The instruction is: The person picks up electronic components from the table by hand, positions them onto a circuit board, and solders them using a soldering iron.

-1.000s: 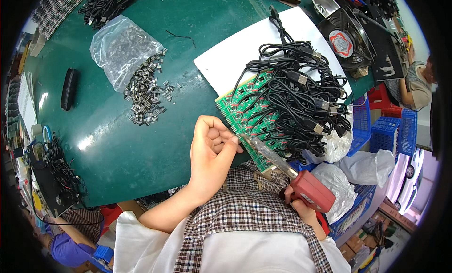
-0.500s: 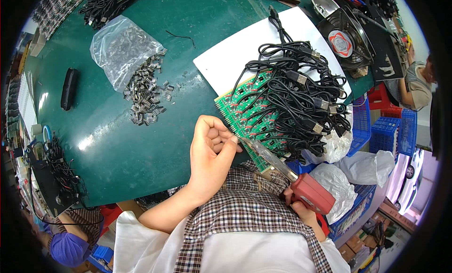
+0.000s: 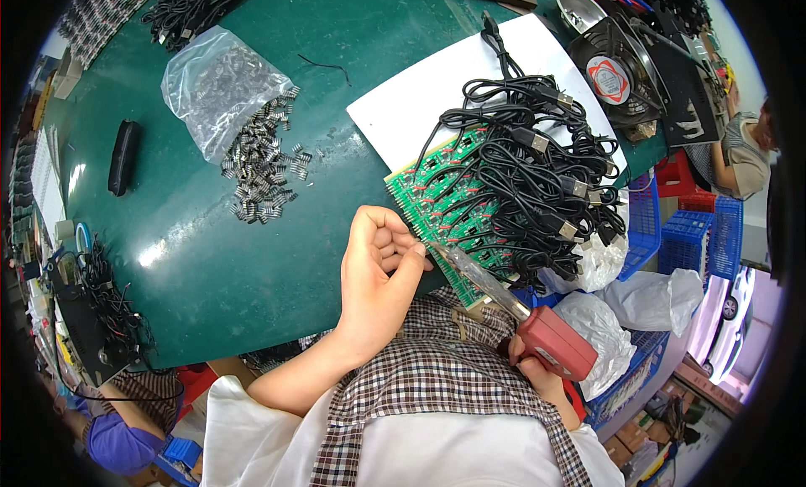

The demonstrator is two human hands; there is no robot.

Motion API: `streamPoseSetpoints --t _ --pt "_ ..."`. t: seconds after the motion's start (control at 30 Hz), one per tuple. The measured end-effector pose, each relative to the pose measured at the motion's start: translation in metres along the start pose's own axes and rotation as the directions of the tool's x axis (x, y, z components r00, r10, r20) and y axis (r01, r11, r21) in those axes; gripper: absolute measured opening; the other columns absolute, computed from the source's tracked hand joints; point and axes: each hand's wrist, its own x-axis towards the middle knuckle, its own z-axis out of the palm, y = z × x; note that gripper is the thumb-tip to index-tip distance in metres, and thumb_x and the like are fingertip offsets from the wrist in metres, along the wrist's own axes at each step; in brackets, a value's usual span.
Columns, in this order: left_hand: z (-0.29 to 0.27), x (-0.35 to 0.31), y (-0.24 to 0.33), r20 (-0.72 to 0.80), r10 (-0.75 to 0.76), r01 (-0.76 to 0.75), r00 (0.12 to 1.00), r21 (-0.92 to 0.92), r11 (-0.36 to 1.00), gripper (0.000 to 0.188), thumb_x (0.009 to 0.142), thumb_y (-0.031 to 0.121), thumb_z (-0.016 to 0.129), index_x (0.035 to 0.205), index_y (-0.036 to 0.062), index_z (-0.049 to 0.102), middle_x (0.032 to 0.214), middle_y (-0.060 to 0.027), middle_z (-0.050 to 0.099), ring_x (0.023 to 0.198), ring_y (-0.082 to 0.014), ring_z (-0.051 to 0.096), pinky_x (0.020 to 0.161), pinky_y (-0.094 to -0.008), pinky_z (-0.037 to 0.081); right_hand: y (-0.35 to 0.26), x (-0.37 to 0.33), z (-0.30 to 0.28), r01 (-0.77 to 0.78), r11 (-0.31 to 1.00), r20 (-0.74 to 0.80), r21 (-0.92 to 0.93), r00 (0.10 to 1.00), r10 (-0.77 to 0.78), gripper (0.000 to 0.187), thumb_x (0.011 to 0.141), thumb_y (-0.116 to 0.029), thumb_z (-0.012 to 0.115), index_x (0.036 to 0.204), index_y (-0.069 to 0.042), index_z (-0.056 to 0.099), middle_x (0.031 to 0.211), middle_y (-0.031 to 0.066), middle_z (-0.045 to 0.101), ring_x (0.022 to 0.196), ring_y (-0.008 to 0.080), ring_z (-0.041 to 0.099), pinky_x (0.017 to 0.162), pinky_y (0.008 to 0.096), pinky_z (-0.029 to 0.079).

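Observation:
My left hand (image 3: 379, 260) is closed, thumb and forefinger pinched together at the left edge of a green circuit board panel (image 3: 425, 185). Whatever it pinches is too small to make out. In my right hand (image 3: 537, 371) is a soldering gun (image 3: 557, 342) with a red body, gripped low at the right. Its long metal shaft slants up and left, and the tip reaches the board's edge close to my left fingertips. Black USB cables (image 3: 537, 185) lie bundled over the board, several of their leads running to it. Under them is a white sheet (image 3: 395, 109).
Small metal connectors (image 3: 256, 172) spill from a clear plastic bag (image 3: 220, 80) on the green table (image 3: 201, 294). A black pouch (image 3: 124, 158) lies at the left. A fan (image 3: 606, 75) stands far right, above blue crates (image 3: 684, 243) and plastic bags (image 3: 651, 301). Other people sit at both sides.

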Motion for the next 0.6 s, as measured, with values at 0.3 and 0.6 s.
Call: streamPoseSetpoints --t 0.3,0.6 --pt "-0.007 0.001 0.002 0.019 0.01 -0.011 1.0 0.037 0.999 0.024 0.081 -0.008 0.049 0.099 0.0014 0.037 0.082 -0.0061 0.051 0.073 -0.0091 0.053 0.065 -0.0212 0.048 -0.049 0.025 0.01 -0.116 0.964 -0.007 0.24 0.993 0.121 0.031 0.072 -0.027 0.069 0.086 -0.001 0.061 0.078 0.0068 0.062 0.063 0.0171 0.06 0.06 0.0269 0.047" --pt "-0.05 0.013 0.029 0.373 0.333 -0.498 0.866 0.69 0.525 0.009 0.086 0.002 0.047 0.094 -0.001 0.05 0.086 -0.0065 0.053 0.076 -0.0129 0.051 0.066 -0.026 0.042 -0.085 0.043 0.003 0.32 0.92 -0.232 0.228 0.935 -0.268 0.057 0.072 -0.013 0.071 0.122 0.001 0.047 0.112 0.0107 0.059 0.095 0.0147 0.06 0.083 0.0265 0.047"
